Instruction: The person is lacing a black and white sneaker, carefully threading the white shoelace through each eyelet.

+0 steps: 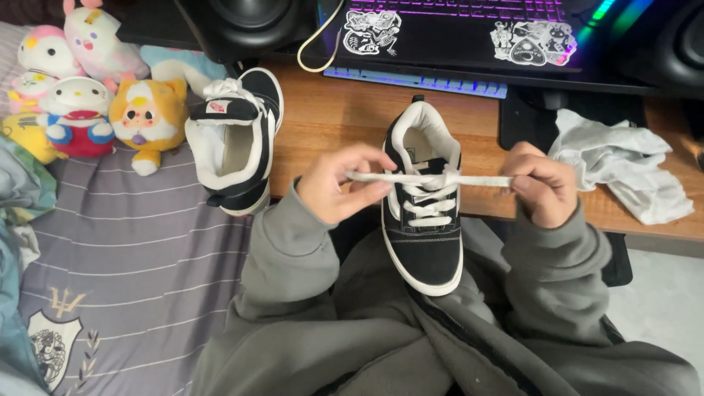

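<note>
Two monochrome stickers [372, 31] on laptop [455, 33]

Blk/wht shoe [424, 220] on lap, toe twd wearer, white laces [433, 178] pulled taut sideways

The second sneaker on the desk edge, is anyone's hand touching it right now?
No. The second sneaker lies untouched, while the left hand and right hand pull the white lace of the nearer sneaker.

Black sneaker [423, 220] with white sole rests on lap, toe toward wearer, heel against wooden desk [345, 117] front edge. Left hand [339, 185] pinches one end of white lace [433, 178], right hand [544, 187] other end; lace taut, crossed over tongue. Second sneaker [236, 143] overhangs desk's left edge. Plush toys [95, 88] on striped bedsheet [132, 257]. Crumpled white cloth [623, 165] near desk's right edge.
</note>
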